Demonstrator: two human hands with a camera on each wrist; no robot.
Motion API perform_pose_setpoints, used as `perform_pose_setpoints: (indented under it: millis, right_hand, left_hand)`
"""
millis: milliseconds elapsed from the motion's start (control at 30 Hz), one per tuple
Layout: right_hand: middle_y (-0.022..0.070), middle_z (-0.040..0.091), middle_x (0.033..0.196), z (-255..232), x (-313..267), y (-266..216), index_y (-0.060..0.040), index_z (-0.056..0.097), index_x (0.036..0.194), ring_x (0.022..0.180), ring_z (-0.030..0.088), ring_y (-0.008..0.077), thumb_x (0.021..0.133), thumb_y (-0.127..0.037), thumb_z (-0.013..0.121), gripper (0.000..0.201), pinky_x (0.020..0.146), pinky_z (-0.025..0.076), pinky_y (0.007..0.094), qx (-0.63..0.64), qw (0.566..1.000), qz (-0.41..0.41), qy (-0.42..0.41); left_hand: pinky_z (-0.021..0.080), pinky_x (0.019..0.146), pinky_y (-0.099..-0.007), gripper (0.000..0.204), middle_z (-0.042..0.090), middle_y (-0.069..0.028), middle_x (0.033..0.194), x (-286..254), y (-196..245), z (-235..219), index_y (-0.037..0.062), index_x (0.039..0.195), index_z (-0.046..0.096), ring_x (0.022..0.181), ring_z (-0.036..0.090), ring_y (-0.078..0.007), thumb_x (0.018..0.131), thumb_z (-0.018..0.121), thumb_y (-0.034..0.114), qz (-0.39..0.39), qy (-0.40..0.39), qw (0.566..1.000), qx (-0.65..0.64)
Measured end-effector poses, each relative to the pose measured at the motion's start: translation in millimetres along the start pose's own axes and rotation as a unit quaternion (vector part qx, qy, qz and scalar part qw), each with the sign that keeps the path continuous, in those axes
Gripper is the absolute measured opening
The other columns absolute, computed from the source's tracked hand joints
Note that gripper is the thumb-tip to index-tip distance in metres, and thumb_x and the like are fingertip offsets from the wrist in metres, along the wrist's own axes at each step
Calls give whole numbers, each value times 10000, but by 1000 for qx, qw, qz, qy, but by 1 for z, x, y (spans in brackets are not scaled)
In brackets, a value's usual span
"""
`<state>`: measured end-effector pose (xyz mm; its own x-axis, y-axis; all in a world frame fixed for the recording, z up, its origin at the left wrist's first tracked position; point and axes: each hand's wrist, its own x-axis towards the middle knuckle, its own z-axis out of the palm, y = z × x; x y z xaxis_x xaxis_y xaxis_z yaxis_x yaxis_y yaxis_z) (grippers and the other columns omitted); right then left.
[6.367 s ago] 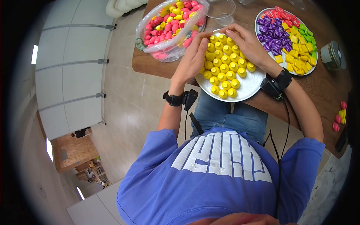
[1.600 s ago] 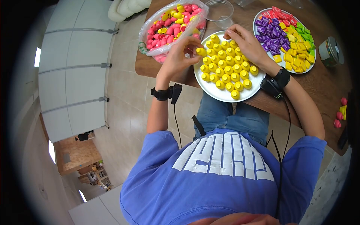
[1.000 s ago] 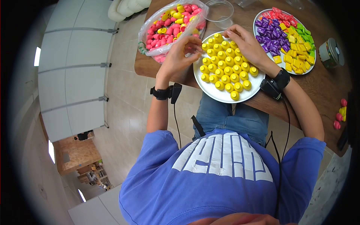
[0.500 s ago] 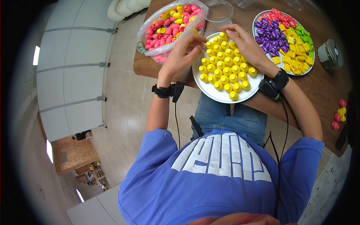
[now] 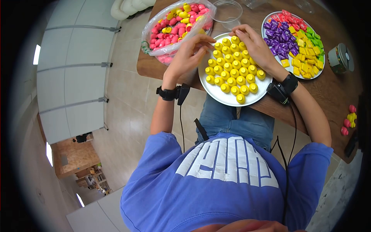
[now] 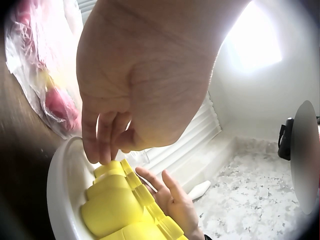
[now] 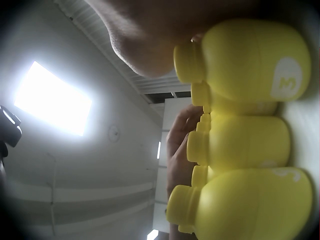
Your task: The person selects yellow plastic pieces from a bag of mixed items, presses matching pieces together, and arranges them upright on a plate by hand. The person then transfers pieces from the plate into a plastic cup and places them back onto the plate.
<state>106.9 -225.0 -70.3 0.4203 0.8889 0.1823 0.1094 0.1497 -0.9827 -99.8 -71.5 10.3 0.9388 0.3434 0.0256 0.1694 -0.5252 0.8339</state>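
Observation:
Small yellow bottles (image 5: 234, 72) stand upright, packed together on a round white plate (image 5: 257, 94) at the table's near edge. A white "3" marks one bottle (image 7: 240, 62) in the right wrist view. My left hand (image 5: 188, 54) is at the plate's far left rim, fingers bent loosely. In the left wrist view its fingertips (image 6: 93, 155) point down right at the outermost bottles. On the opposite side my right hand (image 5: 257, 48) arches beside the far right bottles. Its fingers look extended in the left wrist view, and it grips nothing visible.
A clear plastic bag (image 5: 172, 48) of pink and yellow pieces lies left. A clear round tub (image 5: 228, 15) sits behind the plate. Right are a plate (image 5: 286, 69) of wrapped sweets, a lidded jar (image 5: 340, 58) and a few loose pink and yellow pieces (image 5: 351, 120).
My left hand has let go of the yellow bottle it held at the left rim and shifted slightly right. The farthest bottles have slid right toward my right hand, which has barely moved.

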Motion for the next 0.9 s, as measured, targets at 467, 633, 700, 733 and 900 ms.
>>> perform_pose_setpoints:
  millis: [467,633,700,733,900]
  right_hand:
    - [154,737,1195,0,1,-2,-12,601,1208,1181,678,224,1083,-331,513,353,1024,488,327,5,999,-3,44]
    - [151,732,1187,0,1,-4,-5,596,1200,1166,674,228,1080,-323,521,348,1019,478,328,19,998,1,53]
    - [152,726,1190,1,2,0,-7,595,1195,1170,672,229,1080,-326,519,348,1019,479,326,20,999,-1,49]
    - [152,726,1190,1,1,0,-7,595,1195,1170,672,229,1080,-326,519,348,1019,479,326,22,999,-1,48]
    - [155,723,1190,1,1,-1,-4,594,1190,1177,669,231,1083,-333,510,356,1027,476,329,14,999,5,41]
  left_hand:
    - [595,838,-342,255,756,-126,1115,68,-78,-91,-11,1211,673,968,744,-224,965,654,55,-4,217,949,231]
    - [562,908,-420,332,728,-183,1154,101,-104,-104,27,1226,686,1038,704,-379,898,686,74,169,123,887,413]
    - [549,930,-443,321,714,-202,1161,102,-101,-102,5,1205,688,1053,684,-403,887,666,43,152,118,885,425]
    - [535,952,-466,312,700,-222,1169,100,-99,-102,-17,1183,690,1067,664,-427,875,646,11,133,117,882,437]
    - [533,935,-466,311,684,-227,1163,84,-88,-99,-19,1181,673,1089,648,-426,873,672,27,71,121,899,414]
